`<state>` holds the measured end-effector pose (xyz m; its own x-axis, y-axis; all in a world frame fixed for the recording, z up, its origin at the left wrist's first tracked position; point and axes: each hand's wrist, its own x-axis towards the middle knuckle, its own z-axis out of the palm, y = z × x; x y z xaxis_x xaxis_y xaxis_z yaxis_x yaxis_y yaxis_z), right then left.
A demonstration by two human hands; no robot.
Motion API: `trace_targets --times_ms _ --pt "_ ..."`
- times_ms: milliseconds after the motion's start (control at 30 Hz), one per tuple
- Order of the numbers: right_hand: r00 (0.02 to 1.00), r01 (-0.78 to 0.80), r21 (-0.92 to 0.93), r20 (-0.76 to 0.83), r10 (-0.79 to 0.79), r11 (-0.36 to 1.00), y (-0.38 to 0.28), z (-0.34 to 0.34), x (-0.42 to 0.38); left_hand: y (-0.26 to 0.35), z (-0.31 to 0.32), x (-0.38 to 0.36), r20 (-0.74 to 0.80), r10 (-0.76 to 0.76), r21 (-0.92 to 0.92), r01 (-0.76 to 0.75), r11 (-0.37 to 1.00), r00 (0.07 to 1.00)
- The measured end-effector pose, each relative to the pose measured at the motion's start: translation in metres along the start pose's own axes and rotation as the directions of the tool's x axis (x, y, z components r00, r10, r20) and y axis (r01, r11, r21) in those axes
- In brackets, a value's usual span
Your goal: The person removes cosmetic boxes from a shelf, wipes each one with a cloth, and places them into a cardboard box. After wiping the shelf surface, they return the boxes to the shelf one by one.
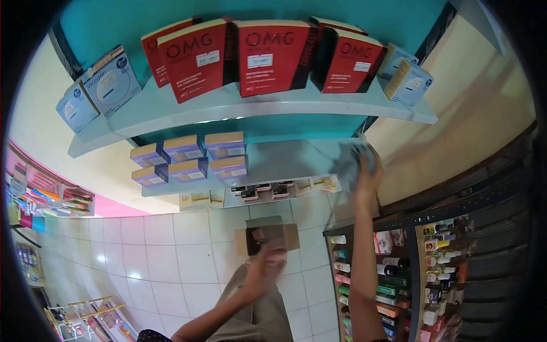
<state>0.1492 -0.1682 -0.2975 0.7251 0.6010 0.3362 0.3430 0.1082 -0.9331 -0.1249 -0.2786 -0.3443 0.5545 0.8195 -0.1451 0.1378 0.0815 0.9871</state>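
Stretched out to the right end of the middle shelf [290, 162], my right hand [369, 174] is closed on a grey-blue cloth [348, 162], which is smeared by motion and lies against the shelf. My left hand [265, 271] is lower down, over my knee and near the open cardboard box [241, 242] on the floor. Its fingers look closed around a blurred, brownish-pink item that I cannot make out. Two rows of purple-and-tan boxes [185, 149] stand on the left part of the middle shelf.
Red OMG boxes [270, 57] and light-blue boxes [111, 82] fill the upper shelf. Small boxes [259, 192] sit on a lower shelf. Close on my right is a dark rack [419, 273] of bottles and cartons. White tiles [176, 259] cover the floor.
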Motion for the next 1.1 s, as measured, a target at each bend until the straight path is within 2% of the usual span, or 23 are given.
trace_targets --times_ms 67,100,133,167,200,267,300,367,400,467,500,567,600,667,767,800,867,1033,1100 --pt "0.973 0.173 -0.200 0.187 -0.135 0.964 0.000 0.048 0.002 -0.023 -0.018 -0.012 -0.043 0.007 0.054 -0.004 0.999 0.999" --pt "0.933 0.287 -0.264 0.294 -0.207 0.921 -0.002 0.073 -0.009 -0.026 -0.027 -0.016 -0.114 -0.087 0.039 0.092 0.995 0.990" --pt "0.857 0.465 -0.340 0.406 -0.318 0.818 -0.007 0.095 -0.023 -0.029 -0.034 -0.017 -0.180 -0.177 0.021 0.184 0.983 0.968" --pt "0.754 0.623 -0.387 0.527 -0.391 0.680 -0.009 0.106 -0.035 -0.030 -0.040 -0.020 -0.171 -0.180 0.022 0.186 0.982 0.969" --pt "0.758 0.619 -0.393 0.527 -0.385 0.680 -0.010 0.106 -0.038 -0.031 -0.044 -0.024 -0.199 -0.193 0.017 0.200 0.980 0.961" --pt "0.563 0.808 -0.303 0.651 -0.510 0.505 -0.016 0.108 -0.045 -0.029 -0.053 -0.034 -0.221 -0.212 0.016 0.221 0.975 0.952" --pt "0.571 0.802 -0.311 0.648 -0.504 0.510 -0.011 0.103 -0.042 -0.027 -0.057 -0.039 -0.252 -0.240 -0.015 0.244 0.970 0.937" --pt "0.621 0.782 -0.491 0.668 -0.410 0.385 0.003 0.089 -0.023 -0.029 -0.066 -0.042 -0.276 -0.261 -0.048 0.258 0.965 0.925" --pt "0.625 0.778 -0.497 0.671 -0.399 0.384 0.010 0.089 -0.018 -0.032 -0.070 -0.046 -0.299 -0.262 -0.037 0.263 0.964 0.917" --pt "0.705 0.708 -0.580 0.611 -0.359 0.402 0.012 0.089 -0.007 -0.036 -0.075 -0.053 -0.333 -0.257 -0.040 0.259 0.965 0.907" --pt "0.703 0.711 -0.586 0.616 -0.356 0.389 0.014 0.091 -0.011 -0.039 -0.076 -0.054 -0.339 -0.275 -0.054 0.273 0.961 0.900" --pt "0.629 0.777 -0.543 0.650 -0.427 0.318 0.011 0.106 -0.027 -0.045 -0.077 -0.053 -0.327 -0.271 -0.045 0.271 0.962 0.905" --pt "0.626 0.779 -0.548 0.655 -0.423 0.304 0.006 0.107 -0.032 -0.045 -0.076 -0.051 -0.318 -0.275 -0.048 0.275 0.960 0.907" --pt "0.546 0.832 -0.406 0.722 -0.425 0.379 -0.012 0.101 -0.044 -0.042 -0.075 -0.048 -0.311 -0.270 -0.043 0.271 0.962 0.911" --pt "0.511 0.851 -0.352 0.725 -0.461 0.390 -0.001 0.074 -0.027 -0.039 -0.074 -0.045 -0.319 -0.253 -0.043 0.253 0.967 0.913" --pt "0.549 0.825 -0.375 0.710 -0.441 0.423 0.001 0.062 -0.018 -0.039 -0.075 -0.046 -0.323 -0.251 -0.033 0.254 0.967 0.913" --pt "0.607 0.790 -0.472 0.690 -0.395 0.391 0.016 0.034 0.007 -0.041 -0.078 -0.050 -0.328 -0.250 -0.025 0.256 0.966 0.911" --pt "0.672 0.741 -0.562 0.640 -0.373 0.368 0.048 -0.017 0.060 -0.051 -0.087 -0.064 -0.371 -0.303 -0.073 0.297 0.952 0.878" --pt "0.851 0.525 -0.752 0.462 -0.249 0.399 0.052 -0.016 0.069 -0.053 -0.088 -0.066 -0.391 -0.302 -0.085 0.292 0.953 0.870"
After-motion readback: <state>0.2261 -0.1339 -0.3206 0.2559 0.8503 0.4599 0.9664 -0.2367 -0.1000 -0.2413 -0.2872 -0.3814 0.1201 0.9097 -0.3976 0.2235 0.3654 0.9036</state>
